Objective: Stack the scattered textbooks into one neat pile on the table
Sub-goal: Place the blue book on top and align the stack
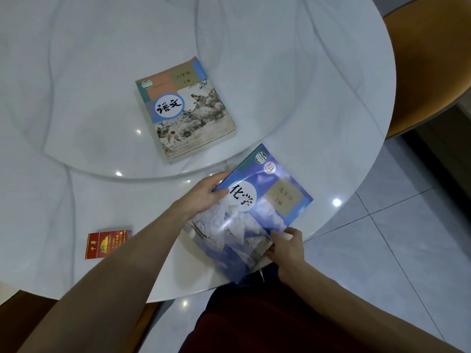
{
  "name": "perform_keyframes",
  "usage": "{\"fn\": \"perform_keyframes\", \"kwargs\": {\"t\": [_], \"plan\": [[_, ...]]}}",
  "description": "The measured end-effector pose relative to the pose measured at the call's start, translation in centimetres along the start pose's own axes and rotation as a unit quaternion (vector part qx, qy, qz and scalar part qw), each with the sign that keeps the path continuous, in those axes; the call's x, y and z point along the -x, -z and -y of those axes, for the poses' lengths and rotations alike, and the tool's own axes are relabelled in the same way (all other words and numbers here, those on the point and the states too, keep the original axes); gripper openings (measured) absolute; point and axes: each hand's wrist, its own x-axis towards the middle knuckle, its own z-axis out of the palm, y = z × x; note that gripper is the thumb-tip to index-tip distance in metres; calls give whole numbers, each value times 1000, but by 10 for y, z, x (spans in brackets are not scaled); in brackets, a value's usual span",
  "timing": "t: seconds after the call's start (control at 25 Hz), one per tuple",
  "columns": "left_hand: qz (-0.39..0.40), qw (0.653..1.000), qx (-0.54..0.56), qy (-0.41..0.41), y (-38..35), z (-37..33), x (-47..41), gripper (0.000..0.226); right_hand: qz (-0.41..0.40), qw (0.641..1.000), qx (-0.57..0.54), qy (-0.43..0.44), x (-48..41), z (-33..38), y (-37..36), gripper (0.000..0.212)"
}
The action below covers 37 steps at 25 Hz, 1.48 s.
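The left hand [204, 193] has its fingers clamped on the left edge of the blue chemistry textbook [251, 212], thumb on the cover; the right hand [286, 247] pinches the near right corner, fingers closed on it. The book sits at the near rim of the tabletop [76, 98], its near end overhanging the edge (whether it is lifted clear I cannot tell). Its long axis runs diagonally, top pointing away and rightward. The step in hand looks like gathering it; next it needs carrying to the tan language textbook [184, 110] on the raised turntable [63, 154], turned to match and squared on top.
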Motion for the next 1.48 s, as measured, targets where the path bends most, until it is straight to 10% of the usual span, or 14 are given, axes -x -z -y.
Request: {"fn": "perform_keyframes", "kwargs": {"t": [0.56,1.48], "plan": [[-274,940,204,-2,14,-39,1,16,115,954,66,267,9,143,-13,23],[-505,841,189,46,149,-76,-63,29,168,873,238,391,-28,303,-219,25]]}}
